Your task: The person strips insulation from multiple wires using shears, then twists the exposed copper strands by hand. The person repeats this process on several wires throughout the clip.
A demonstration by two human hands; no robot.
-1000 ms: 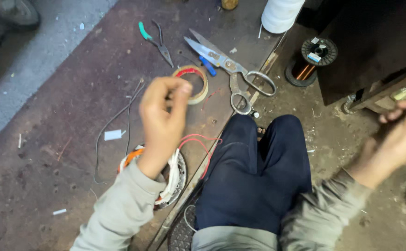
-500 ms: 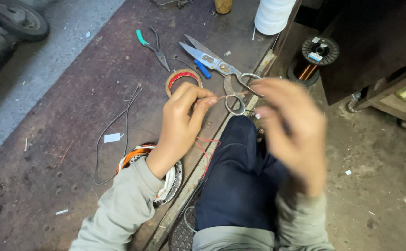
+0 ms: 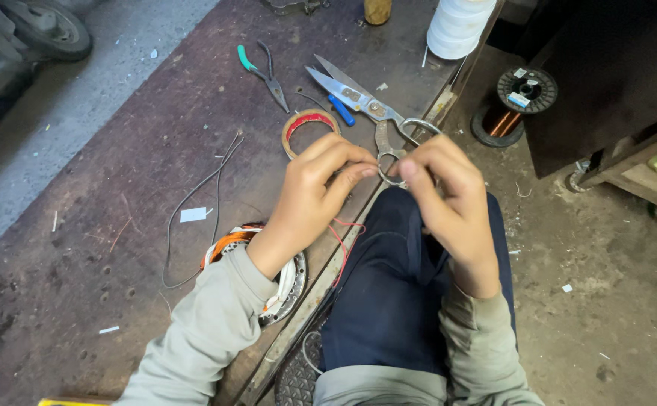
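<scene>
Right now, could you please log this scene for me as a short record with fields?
left hand: fingertips pinched together, apparently on a thin red wire
right hand: raised opposite the left, fingertips meeting it
under left forearm: motor stator with windings
surface: dark worn board
tools beyond the hands: large scissors, green-handled pliers, tape roll
right side: copper wire spool

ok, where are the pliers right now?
In the head view the green-handled pliers lie on the dark board, upper centre-left, just left of the scissors and above the tape roll, beyond both hands.
</scene>
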